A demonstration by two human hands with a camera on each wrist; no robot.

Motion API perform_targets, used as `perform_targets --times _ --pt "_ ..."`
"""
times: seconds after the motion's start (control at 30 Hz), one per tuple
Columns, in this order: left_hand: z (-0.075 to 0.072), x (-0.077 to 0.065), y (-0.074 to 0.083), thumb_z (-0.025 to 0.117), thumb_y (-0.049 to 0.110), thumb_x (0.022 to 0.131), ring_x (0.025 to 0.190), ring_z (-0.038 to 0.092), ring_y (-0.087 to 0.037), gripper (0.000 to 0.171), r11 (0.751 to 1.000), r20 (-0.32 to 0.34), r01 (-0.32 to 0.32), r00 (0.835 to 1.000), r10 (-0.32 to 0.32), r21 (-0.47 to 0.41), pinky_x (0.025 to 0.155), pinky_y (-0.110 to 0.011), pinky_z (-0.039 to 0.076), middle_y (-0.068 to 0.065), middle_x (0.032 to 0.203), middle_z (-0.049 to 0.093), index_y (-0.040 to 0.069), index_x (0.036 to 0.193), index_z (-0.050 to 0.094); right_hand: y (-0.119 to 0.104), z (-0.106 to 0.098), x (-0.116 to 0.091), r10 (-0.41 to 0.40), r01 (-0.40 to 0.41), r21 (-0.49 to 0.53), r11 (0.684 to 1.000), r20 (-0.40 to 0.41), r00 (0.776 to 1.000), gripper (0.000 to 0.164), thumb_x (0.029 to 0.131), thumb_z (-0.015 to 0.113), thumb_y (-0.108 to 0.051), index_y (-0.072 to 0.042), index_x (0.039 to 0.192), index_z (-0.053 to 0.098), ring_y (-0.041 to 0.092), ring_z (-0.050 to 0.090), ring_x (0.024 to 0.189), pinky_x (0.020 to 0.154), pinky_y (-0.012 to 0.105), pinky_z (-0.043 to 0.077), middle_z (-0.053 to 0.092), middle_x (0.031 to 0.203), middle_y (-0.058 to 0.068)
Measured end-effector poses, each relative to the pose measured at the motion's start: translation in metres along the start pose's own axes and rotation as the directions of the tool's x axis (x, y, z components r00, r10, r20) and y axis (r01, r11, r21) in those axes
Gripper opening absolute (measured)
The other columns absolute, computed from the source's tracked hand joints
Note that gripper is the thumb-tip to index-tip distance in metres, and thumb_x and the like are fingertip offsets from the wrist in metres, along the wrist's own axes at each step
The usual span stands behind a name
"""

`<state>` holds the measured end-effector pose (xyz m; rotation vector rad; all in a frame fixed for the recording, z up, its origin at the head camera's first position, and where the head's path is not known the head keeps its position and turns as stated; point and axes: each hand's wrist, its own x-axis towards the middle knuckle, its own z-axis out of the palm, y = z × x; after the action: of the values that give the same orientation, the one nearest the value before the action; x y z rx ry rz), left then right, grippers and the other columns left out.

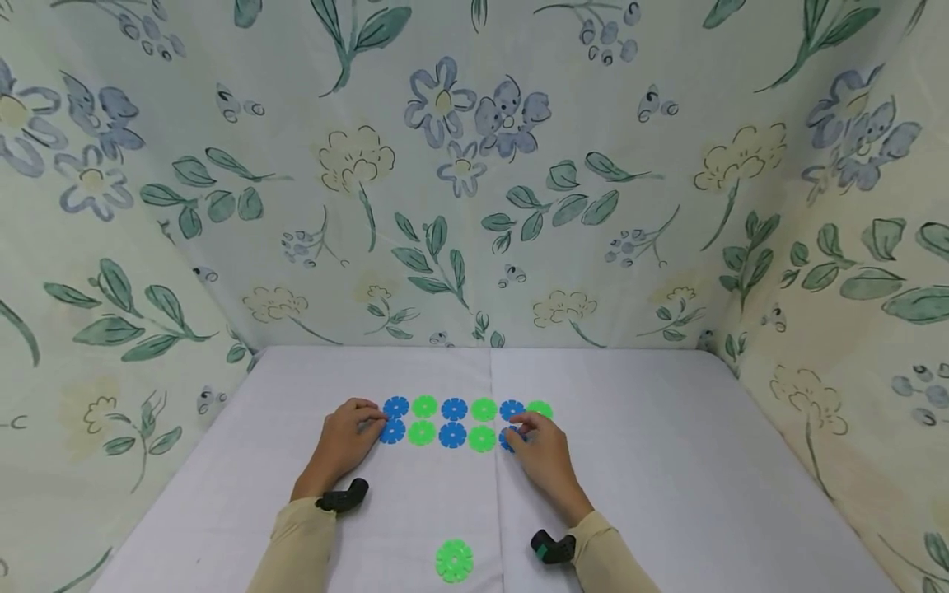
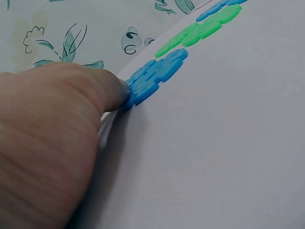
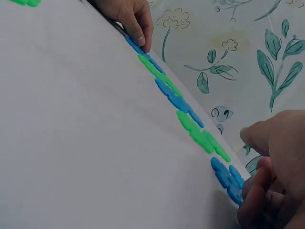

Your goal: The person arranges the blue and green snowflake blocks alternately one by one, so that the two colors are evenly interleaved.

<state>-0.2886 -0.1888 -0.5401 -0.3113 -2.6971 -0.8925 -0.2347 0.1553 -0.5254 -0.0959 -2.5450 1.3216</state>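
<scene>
Flower-shaped discs lie in two rows on the white cloth, blue and green alternating. My left hand (image 1: 350, 438) touches the leftmost blue discs; in the left wrist view its thumb (image 2: 112, 90) rests against the edge of the lower blue disc (image 2: 143, 90). Over the right end of the rows is my right hand (image 1: 544, 455). Its fingertips touch the lower blue disc (image 1: 507, 441) there and partly cover it, below an upper blue disc (image 1: 511, 409). A green disc (image 1: 540, 408) in the upper row is partly behind this hand.
A single green disc (image 1: 454, 561) lies near the front of the white-covered table (image 1: 667, 478). Floral cloth (image 1: 460, 222) hangs behind the table and on both sides. Dark devices are strapped to both wrists, below the hands.
</scene>
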Motion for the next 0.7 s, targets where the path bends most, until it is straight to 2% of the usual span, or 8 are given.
perform_targets --times 0.1,0.2,0.37,0.47,0.6,0.7 --pt "0.000 0.001 0.001 0.072 0.027 0.094 0.116 0.062 -0.026 0.013 1.000 -0.003 0.003 1.000 -0.003 0.007 0.104 -0.056 0.038 -0.001 0.116 0.066 0.021 0.101 0.079 -0.010 -0.004 -0.001 -0.042 0.036 0.055 0.998 0.110 0.993 0.017 0.091 0.075 -0.029 -0.023 0.106 0.073 0.015 0.053 0.074 0.063 0.027 0.044 0.062 0.090 -0.004" --pt "0.001 0.001 0.002 0.072 0.027 0.093 0.116 0.062 -0.026 0.013 1.000 0.000 0.012 1.000 -0.012 0.009 0.105 -0.056 0.038 -0.001 0.116 0.066 0.020 0.102 0.079 -0.022 -0.008 -0.004 -0.095 0.075 0.100 0.992 0.202 0.975 0.019 0.092 0.074 -0.031 -0.022 0.108 0.073 0.015 0.055 0.073 0.061 0.024 0.046 0.061 0.091 -0.004" --pt "0.001 0.000 0.001 0.072 0.028 0.093 0.117 0.061 -0.026 0.013 1.000 0.005 0.021 1.000 -0.021 -0.001 0.105 -0.056 0.037 -0.001 0.117 0.066 0.020 0.102 0.079 -0.041 -0.017 -0.011 -0.190 0.150 0.142 0.978 0.330 0.925 0.024 0.092 0.073 -0.034 -0.019 0.111 0.073 0.012 0.054 0.068 0.058 0.023 0.047 0.062 0.091 -0.005" --pt "0.000 0.000 0.000 0.072 0.027 0.094 0.117 0.061 -0.026 0.013 1.000 0.004 0.014 1.000 -0.014 0.000 0.105 -0.056 0.038 -0.001 0.117 0.066 0.021 0.102 0.079 -0.049 -0.021 -0.013 -0.244 0.191 0.165 0.968 0.420 0.874 0.025 0.093 0.072 -0.038 -0.022 0.112 0.073 0.007 0.050 0.061 0.054 0.023 0.043 0.063 0.091 -0.007" --pt "0.001 0.000 -0.001 0.072 0.027 0.094 0.117 0.061 -0.026 0.013 1.000 0.003 0.008 1.000 -0.008 0.008 0.105 -0.056 0.038 -0.001 0.117 0.066 0.021 0.102 0.079 -0.053 -0.022 -0.015 -0.306 0.225 0.212 0.951 0.543 0.782 0.024 0.093 0.071 -0.038 -0.025 0.113 0.072 0.003 0.045 0.057 0.053 0.021 0.040 0.065 0.092 -0.007" --pt "0.001 0.000 -0.001 0.072 0.028 0.094 0.117 0.061 -0.026 0.013 1.000 0.002 0.006 1.000 -0.006 0.006 0.105 -0.056 0.037 -0.001 0.117 0.066 0.021 0.102 0.079 -0.052 -0.022 -0.015 -0.329 0.234 0.235 0.944 0.595 0.733 0.025 0.093 0.071 -0.036 -0.022 0.115 0.072 0.003 0.044 0.056 0.054 0.021 0.040 0.065 0.092 -0.006"
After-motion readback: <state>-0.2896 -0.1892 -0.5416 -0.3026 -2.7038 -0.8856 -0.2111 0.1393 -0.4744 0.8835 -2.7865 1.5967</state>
